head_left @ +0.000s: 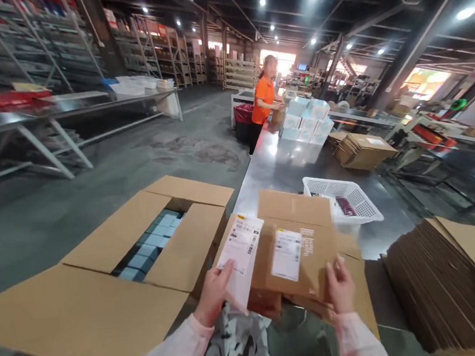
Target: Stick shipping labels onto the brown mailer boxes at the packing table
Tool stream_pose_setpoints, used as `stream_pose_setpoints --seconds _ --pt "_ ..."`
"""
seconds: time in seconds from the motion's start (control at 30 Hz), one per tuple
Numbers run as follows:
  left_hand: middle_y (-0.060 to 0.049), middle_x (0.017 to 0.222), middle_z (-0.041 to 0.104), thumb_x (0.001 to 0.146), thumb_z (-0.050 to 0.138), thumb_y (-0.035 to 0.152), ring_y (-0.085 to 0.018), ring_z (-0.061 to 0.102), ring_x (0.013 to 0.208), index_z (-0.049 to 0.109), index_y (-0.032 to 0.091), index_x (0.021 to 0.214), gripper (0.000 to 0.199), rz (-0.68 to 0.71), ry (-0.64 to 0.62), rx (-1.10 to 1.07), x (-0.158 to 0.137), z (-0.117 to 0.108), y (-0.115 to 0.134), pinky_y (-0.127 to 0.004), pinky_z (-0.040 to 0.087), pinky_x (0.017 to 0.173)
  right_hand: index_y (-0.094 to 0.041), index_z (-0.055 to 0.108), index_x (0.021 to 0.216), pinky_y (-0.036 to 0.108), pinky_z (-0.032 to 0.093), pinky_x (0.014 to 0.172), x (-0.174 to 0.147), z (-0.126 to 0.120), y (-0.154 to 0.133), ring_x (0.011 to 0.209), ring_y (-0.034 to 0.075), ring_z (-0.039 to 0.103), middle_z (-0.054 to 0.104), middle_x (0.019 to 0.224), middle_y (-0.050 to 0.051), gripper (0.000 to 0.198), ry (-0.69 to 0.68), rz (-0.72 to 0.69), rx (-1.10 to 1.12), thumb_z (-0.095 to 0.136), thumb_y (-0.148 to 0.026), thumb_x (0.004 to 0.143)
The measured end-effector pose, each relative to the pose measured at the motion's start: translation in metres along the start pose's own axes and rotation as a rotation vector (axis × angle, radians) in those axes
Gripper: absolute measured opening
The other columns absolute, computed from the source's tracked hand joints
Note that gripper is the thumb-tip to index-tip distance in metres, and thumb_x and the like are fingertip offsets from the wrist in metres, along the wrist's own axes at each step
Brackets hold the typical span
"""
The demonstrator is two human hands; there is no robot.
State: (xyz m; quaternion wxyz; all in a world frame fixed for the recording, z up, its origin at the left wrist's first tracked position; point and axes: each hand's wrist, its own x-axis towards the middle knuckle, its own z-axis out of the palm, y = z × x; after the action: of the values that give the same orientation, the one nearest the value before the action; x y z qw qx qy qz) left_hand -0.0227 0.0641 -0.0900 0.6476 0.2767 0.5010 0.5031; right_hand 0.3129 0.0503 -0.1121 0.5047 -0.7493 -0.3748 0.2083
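My left hand is closed on white printed shipping labels, with the thumb on top. My right hand pinches the right edge of a brown cardboard box at the near end of the metal table. Another white label lies on the face of that box, beside black printing. The box looks folded flat, though its underside is partly hidden. To the left of my hands stands a large open carton, its flaps spread, with several light blue boxes inside.
A white plastic basket sits on the metal table. Farther along are stacked light blue boxes and folded cardboard. A tall stack of flat cartons stands at right. A person in orange works at the far end.
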Motion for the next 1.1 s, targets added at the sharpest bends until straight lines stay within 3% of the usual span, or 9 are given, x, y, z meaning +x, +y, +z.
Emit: stream_pose_setpoints --seconds 0.1,0.17,0.27,0.33,0.5,0.67,0.87,0.97,1.1 --pt "-0.012 0.081 0.074 0.057 0.074 0.064 -0.026 0.068 0.075 0.069 0.009 0.088 0.063 -0.033 -0.018 -0.072 -0.020 0.010 0.001 -0.031 0.053 0.065 -0.012 0.052 0.129 0.055 0.043 0.092 0.027 -0.063 0.000 0.114 0.042 0.054 0.059 0.122 0.023 0.084 0.077 0.092 -0.380 0.056 -0.061 0.061" --pt "-0.011 0.077 0.074 0.054 0.076 0.065 -0.025 0.068 0.073 0.070 0.010 0.085 0.063 -0.064 -0.012 -0.083 -0.029 0.017 -0.007 -0.030 0.052 0.063 -0.010 0.055 0.125 0.061 0.042 0.088 0.023 -0.068 -0.009 0.113 0.048 0.052 0.056 0.123 0.029 0.088 0.020 0.104 -0.523 0.066 -0.058 0.052" --pt "-0.010 0.074 0.073 0.052 0.075 0.066 -0.023 0.067 0.068 0.070 0.010 0.080 0.063 -0.098 -0.042 -0.057 -0.041 0.029 -0.027 -0.029 0.051 0.061 -0.011 0.056 0.119 0.055 0.047 0.089 -0.022 -0.018 -0.034 0.108 0.041 0.057 0.059 0.120 0.026 0.091 -0.256 0.020 -0.199 0.076 -0.057 0.043" --pt "-0.011 0.075 0.073 0.055 0.074 0.066 -0.022 0.066 0.067 0.070 0.009 0.079 0.061 -0.109 -0.147 -0.038 -0.046 0.033 -0.039 -0.029 0.050 0.063 -0.015 0.056 0.118 0.047 0.051 0.088 -0.065 0.028 -0.052 0.102 0.032 0.063 0.065 0.115 0.018 0.079 -0.601 0.022 0.191 0.072 -0.060 0.055" --pt "-0.012 0.094 0.072 0.061 0.077 0.055 -0.024 0.066 0.084 0.070 0.012 0.099 0.058 0.025 -0.302 -0.148 -0.045 0.016 -0.034 -0.032 0.049 0.080 -0.013 0.069 0.090 0.042 0.056 0.074 -0.138 0.089 -0.069 0.083 0.031 0.068 0.074 0.091 0.014 0.060 -0.710 0.172 0.359 0.068 -0.066 0.063" --pt "-0.011 0.072 0.072 0.054 0.083 0.049 -0.019 0.063 0.064 0.072 0.008 0.077 0.049 -0.010 -0.116 -0.105 -0.034 -0.003 -0.023 -0.030 0.047 0.065 -0.013 0.072 0.089 0.041 0.055 0.074 -0.126 0.102 -0.075 0.080 0.029 0.068 0.074 0.089 0.012 0.056 -0.912 0.062 0.276 0.075 -0.060 0.058" --pt "-0.003 0.057 0.063 0.046 0.083 0.055 -0.012 0.051 0.051 0.069 0.007 0.069 0.055 -0.030 0.001 -0.057 -0.025 -0.010 -0.053 -0.024 0.036 0.052 -0.013 0.074 0.079 0.037 0.053 0.067 -0.099 0.122 -0.087 0.070 0.026 0.067 0.074 0.076 0.011 0.052 -1.047 0.025 0.119 0.073 -0.061 0.059" --pt "-0.001 0.053 0.058 0.043 0.082 0.060 -0.011 0.047 0.049 0.065 0.009 0.064 0.058 -0.023 0.091 -0.043 -0.015 -0.010 -0.066 -0.024 0.033 0.050 -0.016 0.075 0.077 0.036 0.051 0.065 -0.097 0.132 -0.076 0.070 0.025 0.066 0.073 0.073 0.009 0.045 -0.986 -0.107 0.023 0.071 -0.058 0.063" --pt "-0.003 0.053 0.058 0.049 0.066 0.078 -0.016 0.052 0.053 0.059 0.014 0.057 0.064 -0.041 0.224 -0.055 0.000 -0.008 -0.081 -0.028 0.039 0.053 -0.018 0.072 0.062 0.038 0.050 0.078 -0.068 0.164 -0.055 0.082 0.025 0.064 0.070 0.082 0.011 0.040 -0.662 -0.312 -0.064 0.067 -0.058 0.063"
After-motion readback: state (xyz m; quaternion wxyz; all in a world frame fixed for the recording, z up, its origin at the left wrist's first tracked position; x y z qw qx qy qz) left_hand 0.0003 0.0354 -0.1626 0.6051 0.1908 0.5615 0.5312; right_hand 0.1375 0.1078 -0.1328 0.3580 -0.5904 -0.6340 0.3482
